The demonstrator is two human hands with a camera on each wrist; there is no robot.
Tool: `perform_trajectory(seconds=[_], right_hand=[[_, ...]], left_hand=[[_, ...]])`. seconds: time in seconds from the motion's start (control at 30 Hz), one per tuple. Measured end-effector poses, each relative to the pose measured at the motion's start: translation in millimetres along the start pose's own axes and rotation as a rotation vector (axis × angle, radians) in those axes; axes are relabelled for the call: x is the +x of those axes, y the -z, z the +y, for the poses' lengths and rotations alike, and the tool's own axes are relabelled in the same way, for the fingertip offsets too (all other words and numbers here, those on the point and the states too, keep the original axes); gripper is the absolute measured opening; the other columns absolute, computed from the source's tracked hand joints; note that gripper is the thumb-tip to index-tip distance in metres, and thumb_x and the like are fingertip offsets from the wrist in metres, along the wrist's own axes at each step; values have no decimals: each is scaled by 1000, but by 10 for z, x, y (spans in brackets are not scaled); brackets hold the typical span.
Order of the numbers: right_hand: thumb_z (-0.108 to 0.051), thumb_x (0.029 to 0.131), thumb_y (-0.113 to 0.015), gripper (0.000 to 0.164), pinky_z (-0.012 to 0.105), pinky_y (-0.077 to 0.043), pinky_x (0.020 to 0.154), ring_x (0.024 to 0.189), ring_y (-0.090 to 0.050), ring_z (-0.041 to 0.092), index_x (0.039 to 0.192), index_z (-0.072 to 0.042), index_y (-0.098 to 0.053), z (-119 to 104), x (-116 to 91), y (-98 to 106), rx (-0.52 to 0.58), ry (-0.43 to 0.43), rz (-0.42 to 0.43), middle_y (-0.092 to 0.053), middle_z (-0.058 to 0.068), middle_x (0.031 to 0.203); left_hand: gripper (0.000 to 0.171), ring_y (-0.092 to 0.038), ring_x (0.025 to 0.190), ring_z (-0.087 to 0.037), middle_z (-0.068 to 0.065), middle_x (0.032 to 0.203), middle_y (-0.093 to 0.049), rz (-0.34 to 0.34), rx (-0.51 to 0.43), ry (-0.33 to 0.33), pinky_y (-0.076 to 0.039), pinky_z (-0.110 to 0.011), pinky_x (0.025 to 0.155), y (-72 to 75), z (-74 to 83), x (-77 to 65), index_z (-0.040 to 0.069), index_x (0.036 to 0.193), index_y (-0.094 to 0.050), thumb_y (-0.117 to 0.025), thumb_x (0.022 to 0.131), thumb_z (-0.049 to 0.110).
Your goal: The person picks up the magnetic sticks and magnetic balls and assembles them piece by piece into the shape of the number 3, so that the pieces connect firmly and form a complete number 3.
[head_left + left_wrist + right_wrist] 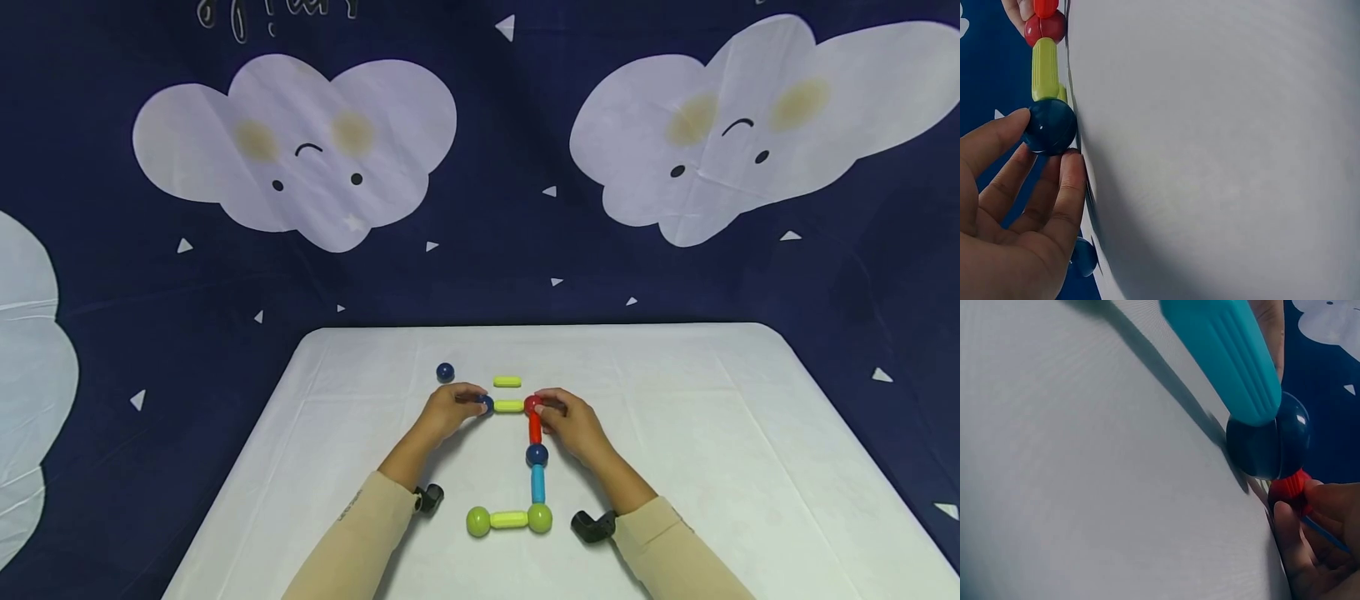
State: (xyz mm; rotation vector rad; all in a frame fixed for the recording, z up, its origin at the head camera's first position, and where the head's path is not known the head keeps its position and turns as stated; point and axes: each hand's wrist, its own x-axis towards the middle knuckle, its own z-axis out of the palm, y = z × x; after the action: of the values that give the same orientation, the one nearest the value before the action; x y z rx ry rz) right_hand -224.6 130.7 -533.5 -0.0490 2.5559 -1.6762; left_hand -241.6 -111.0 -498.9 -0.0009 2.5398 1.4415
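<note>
My left hand point(448, 410) pinches a dark blue ball point(1052, 127) between thumb and fingers. A yellow-green rod point(509, 407) runs from that ball to a red ball point(532, 403), which my right hand point(576, 425) holds at its side. Below the red ball, a red rod point(535, 430) leads to a second dark blue ball point(536, 455). From there a light blue rod point(537, 485) reaches a green ball point(540, 518). Another yellow-green rod point(509, 520) joins it to a green ball point(478, 522) at the left. Together they form an angular shape with its left side unjoined.
Beyond the hands, a loose yellow-green rod point(507, 382) and a loose dark blue ball point(446, 372) lie on the white table point(712, 433). A dark blue cloth with clouds point(495, 283) hangs behind its far edge. Black wrist cameras point(594, 527) sit near both sleeves.
</note>
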Motion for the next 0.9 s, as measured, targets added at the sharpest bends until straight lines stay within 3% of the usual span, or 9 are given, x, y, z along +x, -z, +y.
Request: perform_trajectory(seconds=[0.47, 0.9], right_hand=[[-15, 98, -65, 33, 25, -60, 70, 82, -68, 13, 131, -10, -65, -10, 29, 11, 18, -6, -1, -70, 15, 122], [-16, 98, -65, 34, 26, -60, 71, 83, -67, 14, 132, -10, -66, 8, 38, 14, -39, 0, -11, -70, 15, 121]], left_hand=[[26, -66, 110, -25, -7, 114, -73, 3, -19, -4, -51, -47, 98, -10, 22, 9, 14, 116, -73, -75, 90, 19], [32, -64, 109, -27, -11, 119, -70, -4, -18, 1, -53, -42, 91, 5, 25, 35, 14, 120, -72, -77, 89, 17]])
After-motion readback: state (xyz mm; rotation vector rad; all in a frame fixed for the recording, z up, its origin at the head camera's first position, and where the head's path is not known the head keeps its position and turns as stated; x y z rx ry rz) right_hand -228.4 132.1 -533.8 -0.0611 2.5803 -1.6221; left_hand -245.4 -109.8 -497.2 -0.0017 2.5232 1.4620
